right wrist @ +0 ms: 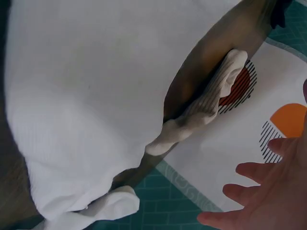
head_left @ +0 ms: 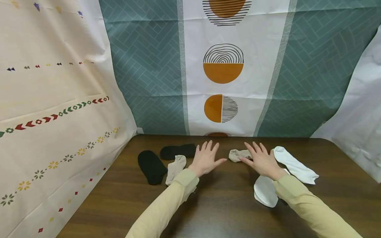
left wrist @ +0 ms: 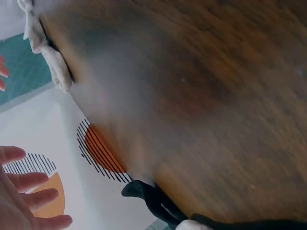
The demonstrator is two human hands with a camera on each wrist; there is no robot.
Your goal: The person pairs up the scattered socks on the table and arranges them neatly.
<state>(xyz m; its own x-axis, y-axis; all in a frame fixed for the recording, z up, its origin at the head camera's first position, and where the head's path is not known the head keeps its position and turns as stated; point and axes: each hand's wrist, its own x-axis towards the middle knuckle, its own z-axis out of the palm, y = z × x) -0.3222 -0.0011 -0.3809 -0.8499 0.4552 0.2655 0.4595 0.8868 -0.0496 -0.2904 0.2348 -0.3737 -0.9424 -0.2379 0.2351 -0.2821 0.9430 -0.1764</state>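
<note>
Both hands hover flat over the dark wooden table (head_left: pixel 226 205), fingers spread, holding nothing. My left hand (head_left: pixel 206 158) is beside a beige ribbed sock (head_left: pixel 176 167), with two black socks (head_left: pixel 151 166) (head_left: pixel 177 151) further left. My right hand (head_left: pixel 261 160) lies partly over a second beige sock (head_left: pixel 237 154), which also shows in the right wrist view (right wrist: pixel 207 106). A white sock (head_left: pixel 294 164) lies to its right and another white sock (head_left: pixel 265 191) under the wrist (right wrist: pixel 81 96). In the left wrist view, straight fingers (left wrist: pixel 29 191) show, with a black sock (left wrist: pixel 158 203) at the table's edge.
Patterned cloths hang behind the table: a cream one (head_left: pixel 53 109) at left, a teal and white one with orange circles (head_left: pixel 221 66) in the middle, a white one (head_left: pixel 357 109) at right. Bare wood lies at the front of the table.
</note>
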